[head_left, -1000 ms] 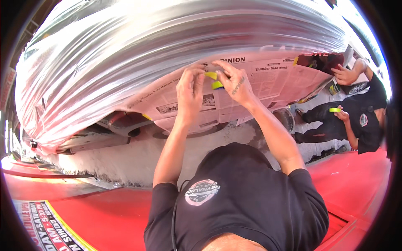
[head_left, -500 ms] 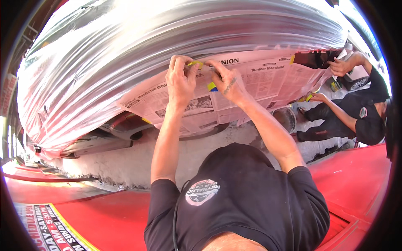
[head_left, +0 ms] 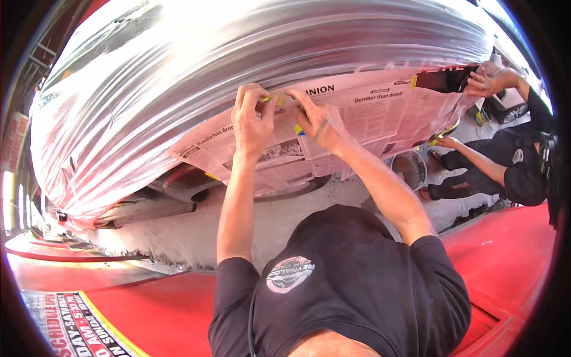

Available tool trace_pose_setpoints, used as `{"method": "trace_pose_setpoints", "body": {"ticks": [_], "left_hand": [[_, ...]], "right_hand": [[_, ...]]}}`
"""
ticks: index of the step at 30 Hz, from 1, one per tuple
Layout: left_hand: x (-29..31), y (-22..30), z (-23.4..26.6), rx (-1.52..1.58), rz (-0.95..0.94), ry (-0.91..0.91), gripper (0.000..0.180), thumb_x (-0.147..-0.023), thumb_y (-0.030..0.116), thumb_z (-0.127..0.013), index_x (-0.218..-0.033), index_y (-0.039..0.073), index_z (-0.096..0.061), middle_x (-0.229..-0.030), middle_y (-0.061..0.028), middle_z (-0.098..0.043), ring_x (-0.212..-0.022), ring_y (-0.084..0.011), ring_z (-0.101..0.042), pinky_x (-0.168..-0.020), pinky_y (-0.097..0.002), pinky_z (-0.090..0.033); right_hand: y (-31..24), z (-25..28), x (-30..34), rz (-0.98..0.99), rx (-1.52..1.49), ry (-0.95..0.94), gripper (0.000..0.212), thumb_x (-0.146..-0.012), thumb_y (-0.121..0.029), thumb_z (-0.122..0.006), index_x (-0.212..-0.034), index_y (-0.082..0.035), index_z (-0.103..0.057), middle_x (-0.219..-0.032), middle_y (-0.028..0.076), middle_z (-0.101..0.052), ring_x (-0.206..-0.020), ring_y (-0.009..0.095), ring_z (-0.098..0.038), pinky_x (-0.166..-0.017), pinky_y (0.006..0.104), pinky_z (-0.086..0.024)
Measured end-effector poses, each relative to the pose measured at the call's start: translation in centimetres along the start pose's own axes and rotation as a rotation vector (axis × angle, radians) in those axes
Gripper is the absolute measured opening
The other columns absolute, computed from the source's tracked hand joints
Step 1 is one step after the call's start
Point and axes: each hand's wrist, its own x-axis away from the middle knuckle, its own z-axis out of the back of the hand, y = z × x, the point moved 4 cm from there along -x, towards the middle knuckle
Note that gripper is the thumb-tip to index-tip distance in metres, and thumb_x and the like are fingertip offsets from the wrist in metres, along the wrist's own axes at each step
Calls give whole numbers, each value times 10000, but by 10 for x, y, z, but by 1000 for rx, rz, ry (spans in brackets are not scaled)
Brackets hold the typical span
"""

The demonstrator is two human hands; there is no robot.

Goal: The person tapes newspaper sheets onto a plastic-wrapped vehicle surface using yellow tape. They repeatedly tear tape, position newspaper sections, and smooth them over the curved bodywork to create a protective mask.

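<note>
A pinkish newspaper sheet (head_left: 375, 98) hangs along the lower edge of the clear plastic film (head_left: 267, 53) that wraps a car body. My left hand (head_left: 254, 122) is closed at the paper's top edge, pinching a short strip of yellow tape (head_left: 275, 100) between thumb and fingers. Beside it, my right hand (head_left: 324, 126) lies against the sheet with its index finger stretched toward the strip. Its other fingers curl around a yellow tape roll with a blue inside (head_left: 298, 130), mostly hidden by the hand.
At the right, a co-worker (head_left: 517, 157) in dark clothes has both hands at the newspaper's far end. A bucket (head_left: 409, 169) stands on the concrete floor (head_left: 285, 220) below. Red panels (head_left: 166, 303) lie behind me, one with a printed sign (head_left: 77, 324).
My right index finger has straightened and no longer bends in at the tape. My left hand still pinches the strip. The co-worker's upper hand has spread its fingers, and the view has shifted slightly.
</note>
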Motion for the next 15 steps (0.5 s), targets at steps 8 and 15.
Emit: {"method": "trace_pose_setpoints", "body": {"ticks": [8,15], "left_hand": [[28,0,1,32,-116,-51,261,-789,-12,-779,-979,22,-603,-1080,-152,-657,-952,-350,-650,-819,-422,-526],[24,-1,3,67,-120,-33,257,-790,-50,-749,-988,21,-602,-1086,-157,-662,-968,-349,-652,-828,-418,-525]], "right_hand": [[-9,5,0,94,-45,134,516,-964,-113,-619,-1445,-159,-438,-793,137,-672,-711,367,-684,-607,444,-527],[-10,9,-3,109,-20,162,333,-990,-133,-608,-1321,-116,-585,-871,162,-708,-755,367,-701,-628,451,-534]]}}
